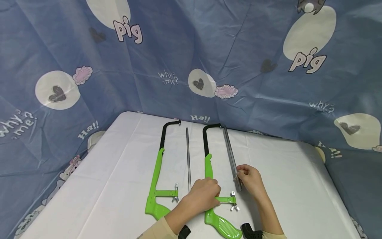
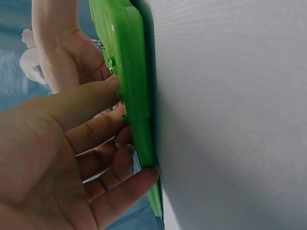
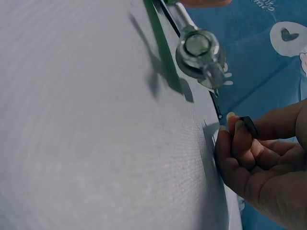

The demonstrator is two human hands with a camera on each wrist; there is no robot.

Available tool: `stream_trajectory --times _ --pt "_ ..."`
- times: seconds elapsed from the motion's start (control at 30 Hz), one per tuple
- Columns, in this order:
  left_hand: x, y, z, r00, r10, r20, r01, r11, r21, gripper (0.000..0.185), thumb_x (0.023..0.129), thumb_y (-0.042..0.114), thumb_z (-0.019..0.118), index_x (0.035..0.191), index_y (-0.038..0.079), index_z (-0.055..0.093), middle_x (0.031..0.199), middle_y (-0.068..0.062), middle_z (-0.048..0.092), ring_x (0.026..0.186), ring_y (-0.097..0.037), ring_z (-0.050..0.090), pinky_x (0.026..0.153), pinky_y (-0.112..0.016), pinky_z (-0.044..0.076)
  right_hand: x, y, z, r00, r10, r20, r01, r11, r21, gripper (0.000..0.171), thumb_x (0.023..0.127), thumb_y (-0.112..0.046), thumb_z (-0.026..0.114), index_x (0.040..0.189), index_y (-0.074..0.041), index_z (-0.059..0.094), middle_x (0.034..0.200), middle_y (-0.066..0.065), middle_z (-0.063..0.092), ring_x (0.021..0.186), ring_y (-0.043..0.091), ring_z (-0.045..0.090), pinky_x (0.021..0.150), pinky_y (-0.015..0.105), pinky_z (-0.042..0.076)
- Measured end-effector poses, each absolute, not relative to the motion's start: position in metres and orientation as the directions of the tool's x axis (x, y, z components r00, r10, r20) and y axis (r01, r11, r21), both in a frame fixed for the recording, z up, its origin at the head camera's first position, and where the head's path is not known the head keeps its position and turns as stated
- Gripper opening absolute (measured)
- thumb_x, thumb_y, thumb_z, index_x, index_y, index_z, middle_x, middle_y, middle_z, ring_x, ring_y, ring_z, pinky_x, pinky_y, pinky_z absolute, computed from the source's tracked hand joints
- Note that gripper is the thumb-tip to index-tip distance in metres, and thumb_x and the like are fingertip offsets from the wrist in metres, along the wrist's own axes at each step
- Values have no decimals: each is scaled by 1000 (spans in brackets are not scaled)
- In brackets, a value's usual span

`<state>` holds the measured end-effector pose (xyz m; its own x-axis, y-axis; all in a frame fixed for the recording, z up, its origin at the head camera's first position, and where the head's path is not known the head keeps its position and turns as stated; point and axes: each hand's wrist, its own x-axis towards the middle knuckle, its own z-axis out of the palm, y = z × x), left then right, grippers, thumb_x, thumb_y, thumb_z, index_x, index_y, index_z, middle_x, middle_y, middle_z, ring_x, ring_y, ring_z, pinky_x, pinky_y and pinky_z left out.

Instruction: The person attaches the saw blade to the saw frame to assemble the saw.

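Hacksaw frames, two, green with black bows, lie side by side on the white desk (image 1: 119,172), both handles toward the near edge. On the right-hand hacksaw frame (image 1: 208,166) we rest our left hand (image 1: 203,196), fingers curled over the green body just above the handle and pressing it to the desk; our left wrist view shows the fingertips (image 2: 122,136) wrapped against the green plastic. Beside this frame, toward the right edge, lies the loose blade (image 1: 230,151), a long grey strip running from the far edge toward us. Our right hand (image 1: 250,181) pinches the blade's near end between thumb and fingertips (image 3: 238,127), the other fingers loosely curled; the wing nut (image 1: 234,207) on the frame's near pin sits just beside that hand. The left-hand hacksaw frame (image 1: 158,172) lies untouched nearer the left edge, with a second blade (image 1: 188,156) parallel between the two frames. Blue printed cloth (image 1: 268,49) hangs behind the far edge
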<state>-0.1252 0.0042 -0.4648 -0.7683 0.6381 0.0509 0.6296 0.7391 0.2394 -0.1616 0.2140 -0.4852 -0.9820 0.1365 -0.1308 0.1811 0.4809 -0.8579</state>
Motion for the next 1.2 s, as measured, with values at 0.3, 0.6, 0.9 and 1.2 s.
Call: stream_trajectory --times 0.3,0.6,0.9,1.2 --pt "-126 4 -465 -770 635 51 628 743 230 25 75 37 84 65 22 66 70 11 55 67 -8 49 51 -23 36 -164 211 -485 -985 125 -116 163 500 -850 25 88 -3 57 110 5 67 80 8 66 69 11 55 60 22 46" --pt "-125 3 -464 -771 635 45 628 746 222 23 75 38 84 67 22 68 71 11 56 68 -8 50 51 -23 36 -165 210 -486 -987 113 -116 158 507 -847 26 88 -3 58 111 6 66 78 6 64 67 11 54 58 22 44" --pt "-125 3 -465 -773 634 36 625 748 223 23 75 37 83 67 22 67 72 11 56 69 -8 50 52 -24 37 -165 209 -485 -986 113 -120 161 524 -836 27 88 -3 58 111 6 67 81 8 66 69 11 54 59 22 44" --pt "-125 4 -466 -771 635 38 625 746 229 22 75 35 83 68 22 67 72 10 56 68 -8 49 51 -24 37 -167 210 -485 -985 113 -132 172 533 -828 28 88 -4 58 112 6 67 79 5 64 69 11 53 59 22 43"
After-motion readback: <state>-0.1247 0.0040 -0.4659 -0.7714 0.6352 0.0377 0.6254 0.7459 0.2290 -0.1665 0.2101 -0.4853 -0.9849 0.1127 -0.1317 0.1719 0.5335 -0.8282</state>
